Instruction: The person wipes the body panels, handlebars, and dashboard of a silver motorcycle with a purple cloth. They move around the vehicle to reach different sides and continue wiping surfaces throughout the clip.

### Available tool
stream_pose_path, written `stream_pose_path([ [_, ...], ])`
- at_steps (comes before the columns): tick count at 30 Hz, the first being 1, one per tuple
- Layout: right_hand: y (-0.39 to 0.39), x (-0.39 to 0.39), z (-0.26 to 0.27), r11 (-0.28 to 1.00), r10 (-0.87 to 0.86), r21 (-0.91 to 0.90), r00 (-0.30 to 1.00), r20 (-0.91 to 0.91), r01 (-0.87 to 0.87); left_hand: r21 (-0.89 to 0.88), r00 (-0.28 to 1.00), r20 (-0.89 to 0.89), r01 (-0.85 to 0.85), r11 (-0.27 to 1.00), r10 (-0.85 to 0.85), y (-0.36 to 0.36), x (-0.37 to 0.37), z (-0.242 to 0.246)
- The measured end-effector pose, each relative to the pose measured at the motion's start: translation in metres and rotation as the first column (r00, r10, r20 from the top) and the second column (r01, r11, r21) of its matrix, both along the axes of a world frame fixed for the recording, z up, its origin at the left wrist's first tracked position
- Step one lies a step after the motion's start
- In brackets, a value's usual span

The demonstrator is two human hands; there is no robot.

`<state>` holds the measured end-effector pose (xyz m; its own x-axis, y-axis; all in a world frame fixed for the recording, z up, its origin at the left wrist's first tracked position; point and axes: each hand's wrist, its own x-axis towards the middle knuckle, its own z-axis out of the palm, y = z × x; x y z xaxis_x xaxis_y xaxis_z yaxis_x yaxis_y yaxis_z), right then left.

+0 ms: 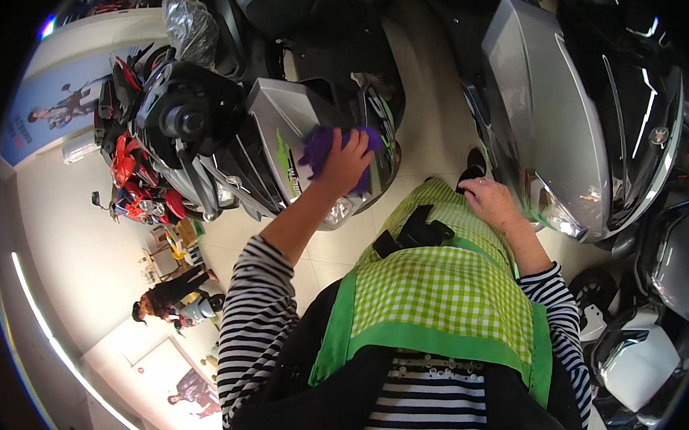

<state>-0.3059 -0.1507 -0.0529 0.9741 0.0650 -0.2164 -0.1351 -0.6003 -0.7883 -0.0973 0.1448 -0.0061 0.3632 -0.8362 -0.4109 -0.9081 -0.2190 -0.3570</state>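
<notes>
My left hand (pixel 345 163) presses a purple cloth (pixel 318 147) onto the grey side panel (pixel 285 111) of a scooter, beside its green and black decal. The cloth bunches out around my fingers and hides part of the panel. Below the hand shows the scooter's clear lamp (pixel 340 211). My right hand (pixel 488 200) holds nothing; it hangs by the edge of my green checked apron (pixel 440 286), its fingers loosely bent. To its right stands a second scooter with a grey side panel (pixel 547 108) and a glossy black cover (pixel 634 121).
Tiled floor (pixel 328 244) shows between the two scooters. More scooters stand at the lower right, one with a white panel (pixel 639 363). Red scooters (pixel 138 189) are lined up at the left. Farther off, a person (pixel 166 295) is beside a light-coloured scooter. Clear plastic wrap (pixel 189 28) hangs at the top.
</notes>
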Motion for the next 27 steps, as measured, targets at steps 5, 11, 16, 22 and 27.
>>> stream_pose_path([
  [5,0.001,-0.024,-0.033,0.996,0.075,-0.029,0.97,-0.23,-0.084,0.106,0.916,0.391,-0.139,0.985,0.087,-0.058,0.083,-0.046],
  [11,-0.017,-0.031,-0.05,1.0,0.014,-0.015,0.961,-0.276,-0.018,0.353,0.863,0.502,-0.256,0.9,0.049,-0.068,0.095,-0.095],
  [16,-0.017,-0.023,-0.051,0.999,0.042,-0.004,0.951,-0.308,-0.046,0.385,0.75,0.652,-0.458,0.801,0.115,-0.075,0.045,-0.134],
  [22,-0.015,-0.015,-0.045,0.987,0.097,-0.082,0.925,-0.367,-0.137,0.139,0.614,0.716,-0.593,0.793,0.333,-0.072,-0.017,-0.162],
  [27,-0.016,-0.01,-0.045,0.985,0.103,-0.087,0.91,-0.401,-0.15,-0.065,0.623,0.608,-0.578,0.813,0.492,-0.028,-0.078,-0.216],
])
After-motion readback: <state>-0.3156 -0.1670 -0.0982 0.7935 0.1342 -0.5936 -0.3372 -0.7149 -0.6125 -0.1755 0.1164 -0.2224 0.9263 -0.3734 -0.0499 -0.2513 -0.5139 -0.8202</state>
